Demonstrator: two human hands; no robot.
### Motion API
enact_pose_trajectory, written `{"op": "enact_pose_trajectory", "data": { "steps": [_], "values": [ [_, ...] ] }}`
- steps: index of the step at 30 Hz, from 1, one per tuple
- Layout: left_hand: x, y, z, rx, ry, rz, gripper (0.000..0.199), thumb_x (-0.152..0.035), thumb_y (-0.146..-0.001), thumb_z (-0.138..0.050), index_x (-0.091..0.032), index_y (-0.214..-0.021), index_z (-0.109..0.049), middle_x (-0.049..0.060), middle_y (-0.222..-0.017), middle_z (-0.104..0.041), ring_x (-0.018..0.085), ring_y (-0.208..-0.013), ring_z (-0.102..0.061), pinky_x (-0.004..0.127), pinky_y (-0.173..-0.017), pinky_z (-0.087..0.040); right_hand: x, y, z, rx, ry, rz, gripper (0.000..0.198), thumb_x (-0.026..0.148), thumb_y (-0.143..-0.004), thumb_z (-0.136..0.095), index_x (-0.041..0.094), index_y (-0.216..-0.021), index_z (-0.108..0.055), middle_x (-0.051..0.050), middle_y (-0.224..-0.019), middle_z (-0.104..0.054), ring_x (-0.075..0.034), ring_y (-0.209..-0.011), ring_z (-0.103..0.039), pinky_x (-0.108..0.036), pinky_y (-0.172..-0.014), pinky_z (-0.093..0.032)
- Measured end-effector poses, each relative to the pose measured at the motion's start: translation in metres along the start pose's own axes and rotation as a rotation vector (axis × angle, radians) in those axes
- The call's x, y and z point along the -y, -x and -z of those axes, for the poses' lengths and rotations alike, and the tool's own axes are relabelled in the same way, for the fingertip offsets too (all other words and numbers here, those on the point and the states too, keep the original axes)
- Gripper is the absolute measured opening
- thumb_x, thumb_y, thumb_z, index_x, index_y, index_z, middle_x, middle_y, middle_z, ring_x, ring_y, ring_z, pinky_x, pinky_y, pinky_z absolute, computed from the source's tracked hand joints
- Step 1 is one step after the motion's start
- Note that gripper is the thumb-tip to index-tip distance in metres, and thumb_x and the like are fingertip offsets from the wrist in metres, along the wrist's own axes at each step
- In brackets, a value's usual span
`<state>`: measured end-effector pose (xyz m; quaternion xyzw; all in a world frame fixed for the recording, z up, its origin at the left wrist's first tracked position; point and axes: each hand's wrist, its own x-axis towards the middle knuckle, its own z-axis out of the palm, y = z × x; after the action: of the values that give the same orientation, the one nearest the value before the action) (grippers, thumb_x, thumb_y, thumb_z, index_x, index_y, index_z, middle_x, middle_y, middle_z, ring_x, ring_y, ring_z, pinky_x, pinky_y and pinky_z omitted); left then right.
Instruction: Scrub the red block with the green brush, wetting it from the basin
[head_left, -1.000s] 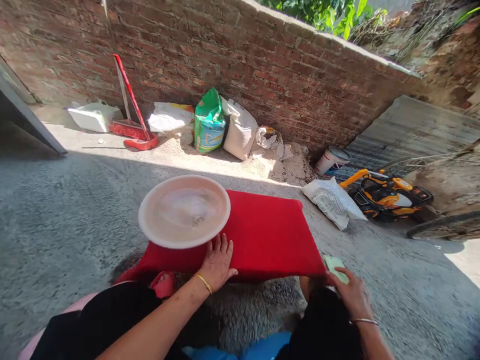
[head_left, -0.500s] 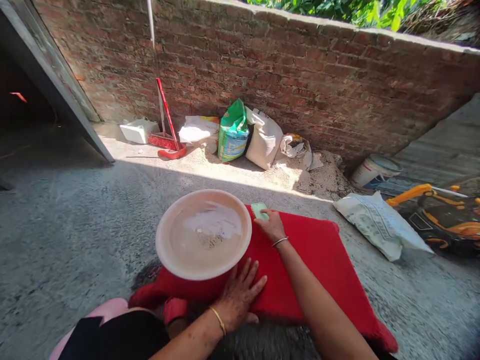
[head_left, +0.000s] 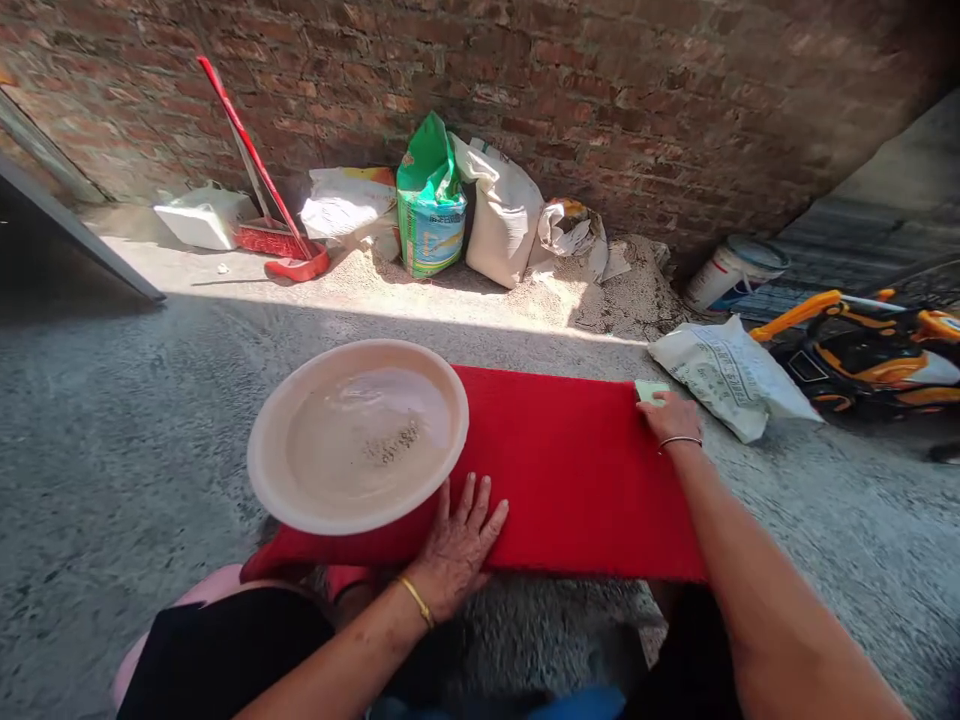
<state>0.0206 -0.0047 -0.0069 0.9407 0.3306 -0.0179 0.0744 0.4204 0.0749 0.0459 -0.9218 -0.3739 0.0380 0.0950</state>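
A red cloth (head_left: 555, 470) lies spread over a low bench or table in front of me. My left hand (head_left: 457, 550) rests flat on its near edge, fingers spread, beside a wide pale basin (head_left: 266, 450). The basin stands on the cloth's left end and holds water with dark specks in it. At the far right corner of the cloth, my right hand (head_left: 673, 418) is closed round a small pale green brush (head_left: 651, 391); its underside is hidden.
Along the brick wall (head_left: 600, 120) stand a red broom (head_left: 247, 140), a red dustpan (head_left: 300, 265), a green sack (head_left: 431, 215) and a white sack (head_left: 502, 220). A bucket (head_left: 739, 270), a printed bag (head_left: 716, 370) and an orange-and-black machine (head_left: 885, 350) are on the right.
My right hand has moved right with the brush, from next to the basin to the cloth's far right corner. My left hand stays on the cloth. The view has tilted down.
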Motion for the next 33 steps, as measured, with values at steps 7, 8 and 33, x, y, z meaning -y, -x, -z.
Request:
{"op": "enact_pose_trajectory", "data": {
  "steps": [7, 8, 33],
  "values": [
    [-0.002, -0.003, 0.006, 0.017, -0.006, 0.021, 0.088, -0.056, -0.073, -0.063, -0.022, -0.146, -0.027, 0.021, -0.154, -0.015, 0.042, -0.141, -0.007, 0.069, -0.107, -0.002, 0.006, 0.058, 0.019, 0.028, -0.097, 0.097, 0.052, 0.043, -0.083, -0.055, 0.012, -0.124, -0.058, -0.020, -0.115, -0.053, -0.025, -0.109, -0.049, -0.033, -0.083, -0.037],
    [-0.002, -0.003, 0.006, 0.015, -0.013, 0.023, 0.088, -0.057, -0.073, -0.063, -0.022, -0.146, -0.027, 0.021, -0.154, -0.015, 0.042, -0.141, -0.007, 0.069, -0.107, -0.002, 0.028, 0.073, 0.011, 0.051, -0.122, 0.174, 0.050, 0.045, -0.083, -0.055, 0.016, -0.124, -0.058, -0.015, -0.114, -0.053, -0.022, -0.106, -0.050, -0.030, -0.084, -0.038],
    [-0.002, -0.005, -0.018, -0.088, -0.083, 0.028, 0.093, -0.063, -0.068, -0.063, -0.022, -0.144, -0.031, 0.022, -0.152, -0.021, 0.044, -0.140, -0.010, 0.070, -0.106, 0.000, -0.042, 0.050, 0.016, -0.010, 0.008, 0.023, 0.049, 0.047, -0.081, -0.053, 0.017, -0.120, -0.061, -0.016, -0.104, -0.059, -0.027, -0.104, -0.056, -0.037, -0.083, -0.042]
  ]
}}
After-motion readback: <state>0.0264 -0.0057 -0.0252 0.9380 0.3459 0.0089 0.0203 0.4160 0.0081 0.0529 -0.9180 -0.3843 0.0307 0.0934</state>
